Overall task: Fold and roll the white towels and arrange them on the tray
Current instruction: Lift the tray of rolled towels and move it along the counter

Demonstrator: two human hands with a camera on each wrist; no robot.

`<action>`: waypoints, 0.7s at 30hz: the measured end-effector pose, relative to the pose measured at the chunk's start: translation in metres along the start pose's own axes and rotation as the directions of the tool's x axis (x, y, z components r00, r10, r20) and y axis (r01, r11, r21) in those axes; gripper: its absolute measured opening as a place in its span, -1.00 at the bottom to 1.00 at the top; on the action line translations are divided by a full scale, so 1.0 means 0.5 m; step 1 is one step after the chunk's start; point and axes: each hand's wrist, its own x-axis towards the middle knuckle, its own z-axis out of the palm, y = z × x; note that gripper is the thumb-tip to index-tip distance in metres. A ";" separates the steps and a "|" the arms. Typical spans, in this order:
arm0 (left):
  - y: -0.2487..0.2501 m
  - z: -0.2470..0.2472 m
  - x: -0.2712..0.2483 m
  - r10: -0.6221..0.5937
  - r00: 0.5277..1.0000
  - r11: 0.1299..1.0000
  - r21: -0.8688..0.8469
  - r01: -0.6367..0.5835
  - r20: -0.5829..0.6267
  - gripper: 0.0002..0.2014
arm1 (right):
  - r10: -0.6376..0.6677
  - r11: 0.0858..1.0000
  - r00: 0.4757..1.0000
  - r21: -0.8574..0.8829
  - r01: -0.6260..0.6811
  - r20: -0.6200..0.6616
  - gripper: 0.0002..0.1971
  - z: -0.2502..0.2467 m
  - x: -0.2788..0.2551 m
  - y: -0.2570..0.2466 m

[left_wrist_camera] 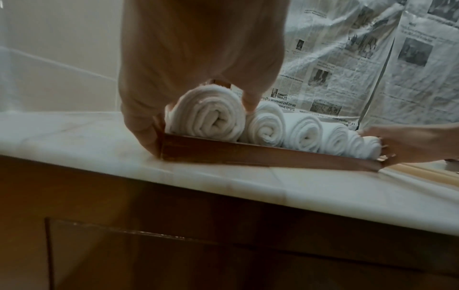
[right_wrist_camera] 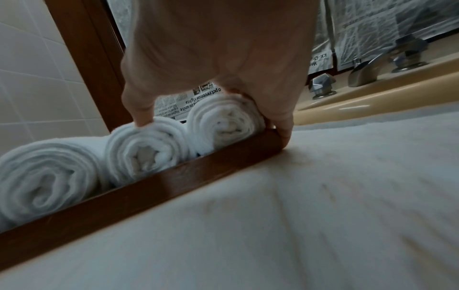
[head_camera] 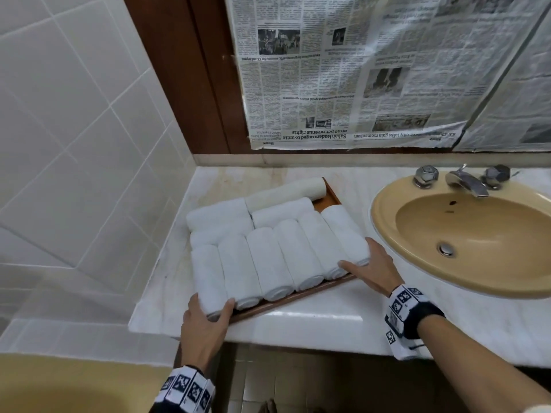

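**Both hands on the tray's near corners**

The tray (head_camera: 333, 195) sits on the counter (head_camera: 313, 320), close to its front edge and left of the sink (head_camera: 465, 234), turned a little askew. It is packed with rolled towels (head_camera: 283, 257): six lie side by side along the tray's near rim, and several more lie crosswise behind them toward the far rim.

The left hand (head_camera: 202, 326) grips the tray's near left corner, thumb lying over the end towel (left_wrist_camera: 211, 115) and fingers down the outer side of the rim. The right hand (head_camera: 372, 269) grips the near right corner the same way, thumb resting on the second towel from the right and fingers wrapped round the outside of the corner to the counter.

Newspaper (head_camera: 372, 70) covers the mirror behind the counter.
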 end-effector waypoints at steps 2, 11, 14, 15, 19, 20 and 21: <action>0.017 0.010 -0.027 -0.032 0.999 0.999 0.014 0.032 -0.027 0.01 | -0.024 0.999 0.999 -0.025 0.024 0.028 0.15 -0.010 0.032 -0.008; 0.033 0.031 -0.053 -0.143 0.990 0.989 -0.049 0.143 -0.002 0.06 | -0.152 0.983 0.982 -0.087 0.162 0.114 0.12 -0.009 0.164 -0.059; -0.010 0.012 -0.039 -0.066 0.996 0.993 -0.092 0.071 0.058 -0.04 | -0.075 0.997 0.996 -0.023 0.076 0.055 0.22 0.005 0.148 -0.046; -0.020 -0.002 -0.037 -0.037 0.996 0.993 -0.106 0.045 0.082 -0.10 | -0.050 0.999 0.998 0.012 0.050 0.025 0.20 0.010 0.130 -0.043; -0.030 -0.050 -0.032 0.058 0.967 0.988 -0.154 -0.020 0.246 -0.24 | -0.020 0.986 0.996 0.162 0.035 -0.091 0.01 0.064 0.039 -0.030; -0.039 -0.055 -0.022 0.085 0.960 0.989 -0.140 -0.048 0.265 -0.20 | -0.006 0.985 0.997 0.172 0.018 -0.072 0.09 0.087 0.017 -0.027; -0.048 -0.058 -0.012 0.086 0.959 0.993 -0.103 -0.061 0.269 -0.14 | 0.002 0.985 0.999 0.175 0.006 -0.044 0.17 0.112 -0.006 -0.026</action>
